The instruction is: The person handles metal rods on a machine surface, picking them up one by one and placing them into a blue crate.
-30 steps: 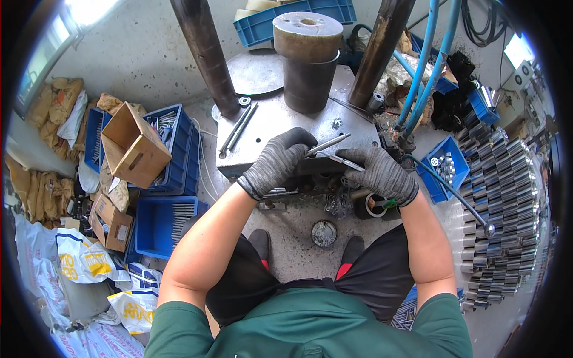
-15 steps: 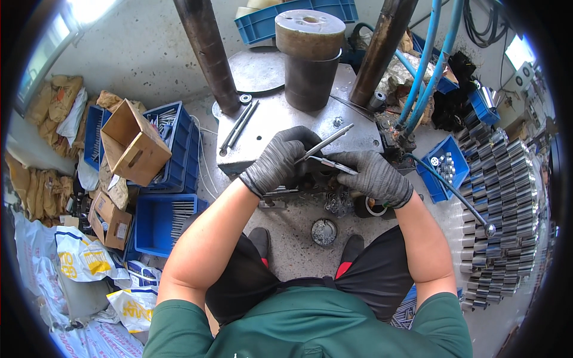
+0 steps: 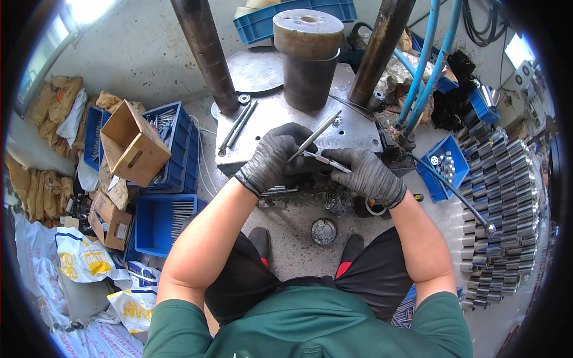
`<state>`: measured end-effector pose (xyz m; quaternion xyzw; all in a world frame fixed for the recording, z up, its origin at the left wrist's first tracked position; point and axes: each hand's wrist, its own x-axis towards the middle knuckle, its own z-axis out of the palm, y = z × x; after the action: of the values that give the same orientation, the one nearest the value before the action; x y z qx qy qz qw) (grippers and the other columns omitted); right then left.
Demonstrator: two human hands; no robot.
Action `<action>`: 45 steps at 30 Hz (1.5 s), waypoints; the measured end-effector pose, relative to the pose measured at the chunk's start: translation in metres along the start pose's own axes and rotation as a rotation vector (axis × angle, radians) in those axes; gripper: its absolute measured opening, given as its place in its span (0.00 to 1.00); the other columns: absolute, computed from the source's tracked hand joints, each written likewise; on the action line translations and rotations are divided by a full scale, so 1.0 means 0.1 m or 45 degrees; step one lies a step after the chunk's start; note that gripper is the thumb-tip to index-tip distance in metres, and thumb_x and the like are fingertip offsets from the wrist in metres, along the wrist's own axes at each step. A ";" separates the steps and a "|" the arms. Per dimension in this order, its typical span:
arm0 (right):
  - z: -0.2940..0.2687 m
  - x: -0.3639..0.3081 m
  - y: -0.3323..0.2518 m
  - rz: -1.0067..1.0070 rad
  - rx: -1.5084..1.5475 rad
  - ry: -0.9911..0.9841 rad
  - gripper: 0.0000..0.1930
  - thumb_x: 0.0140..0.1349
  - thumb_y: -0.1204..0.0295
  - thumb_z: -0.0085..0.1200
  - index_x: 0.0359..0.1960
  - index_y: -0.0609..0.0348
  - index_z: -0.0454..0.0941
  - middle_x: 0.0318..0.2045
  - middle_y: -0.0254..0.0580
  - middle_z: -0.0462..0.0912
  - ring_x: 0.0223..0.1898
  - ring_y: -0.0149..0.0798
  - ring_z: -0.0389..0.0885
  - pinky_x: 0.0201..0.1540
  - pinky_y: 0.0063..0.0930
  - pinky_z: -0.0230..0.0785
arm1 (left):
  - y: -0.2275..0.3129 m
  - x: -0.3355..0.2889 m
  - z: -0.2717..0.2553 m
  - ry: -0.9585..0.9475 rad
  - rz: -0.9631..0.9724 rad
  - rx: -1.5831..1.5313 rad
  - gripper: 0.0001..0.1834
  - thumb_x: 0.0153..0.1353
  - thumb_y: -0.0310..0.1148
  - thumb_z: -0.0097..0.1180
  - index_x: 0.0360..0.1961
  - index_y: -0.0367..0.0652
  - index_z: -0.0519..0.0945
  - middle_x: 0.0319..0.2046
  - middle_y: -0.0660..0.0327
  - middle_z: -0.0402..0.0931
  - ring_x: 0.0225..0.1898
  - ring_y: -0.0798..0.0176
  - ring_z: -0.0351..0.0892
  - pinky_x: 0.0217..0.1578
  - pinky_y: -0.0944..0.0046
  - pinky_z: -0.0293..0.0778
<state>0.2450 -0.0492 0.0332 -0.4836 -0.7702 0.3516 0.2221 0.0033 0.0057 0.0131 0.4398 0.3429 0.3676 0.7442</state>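
Note:
In a grey knit glove, my left hand (image 3: 270, 160) is closed round a slim metal rod (image 3: 323, 130). The rod slants up and to the right over the front of a steel press plate (image 3: 358, 136). My right hand (image 3: 371, 176), gloved alike, pinches a thin pen-like metal tool (image 3: 325, 160). That tool's narrow tip points left, close to the rod's lower end; whether they touch I cannot tell. Two more metal rods (image 3: 242, 126) lie side by side on the plate at the left, with a small metal ring (image 3: 244, 99) by their far ends.
A thick steel cylinder (image 3: 308, 71) stands on the plate between two dark columns (image 3: 206, 53). Blue bins (image 3: 149, 224) and a cardboard box (image 3: 136, 146) stand at left. Stacked shiny metal cylinders (image 3: 504, 209) and a ball-ended lever (image 3: 489, 229) are at right. A small tin (image 3: 324, 232) sits between my feet.
Both hands have shifted slightly left. The rod in my left hand has moved up and left and points more steeply upward; the tool's tip has moved left with my right hand.

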 end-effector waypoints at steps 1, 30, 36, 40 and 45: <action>-0.01 0.00 -0.02 0.069 0.076 -0.064 0.24 0.64 0.69 0.63 0.62 0.61 0.79 0.43 0.53 0.89 0.44 0.44 0.89 0.50 0.35 0.79 | 0.00 0.00 -0.01 -0.025 0.005 -0.058 0.22 0.49 0.24 0.45 0.47 0.30 0.79 0.35 0.54 0.83 0.19 0.72 0.75 0.17 0.74 0.70; -0.12 0.79 1.00 0.154 -0.470 0.693 0.21 0.58 0.71 0.63 0.53 0.62 0.76 0.44 0.62 0.84 0.48 0.60 0.84 0.53 0.47 0.76 | -0.07 0.13 -0.14 0.162 0.061 -0.354 0.24 0.64 0.23 0.58 0.61 0.39 0.68 0.41 0.58 0.78 0.16 0.79 0.58 0.12 0.78 0.59; -0.03 1.00 0.93 0.233 -0.473 0.666 0.15 0.59 0.69 0.62 0.47 0.61 0.79 0.41 0.62 0.85 0.48 0.63 0.83 0.51 0.51 0.75 | -0.11 0.16 -0.10 0.209 0.024 -0.315 0.19 0.61 0.25 0.60 0.53 0.38 0.73 0.35 0.58 0.81 0.19 0.75 0.71 0.15 0.75 0.67; -0.02 1.06 1.09 0.166 -0.545 0.728 0.14 0.60 0.70 0.60 0.46 0.61 0.79 0.40 0.63 0.84 0.46 0.65 0.82 0.50 0.53 0.75 | -0.15 0.16 -0.07 0.240 0.007 -0.227 0.18 0.59 0.26 0.60 0.50 0.38 0.74 0.32 0.59 0.82 0.22 0.73 0.77 0.20 0.73 0.73; -0.06 0.97 1.00 0.265 -0.470 0.772 0.16 0.58 0.69 0.61 0.46 0.61 0.79 0.38 0.63 0.84 0.44 0.65 0.83 0.48 0.52 0.75 | -0.16 0.11 -0.10 0.277 0.027 -0.133 0.16 0.60 0.25 0.59 0.50 0.38 0.75 0.33 0.59 0.84 0.23 0.71 0.78 0.21 0.72 0.74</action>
<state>0.2662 0.0684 -0.0386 -0.6733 -0.6667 0.0683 0.3123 0.0044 0.0140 -0.0069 0.3615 0.3971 0.4385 0.7207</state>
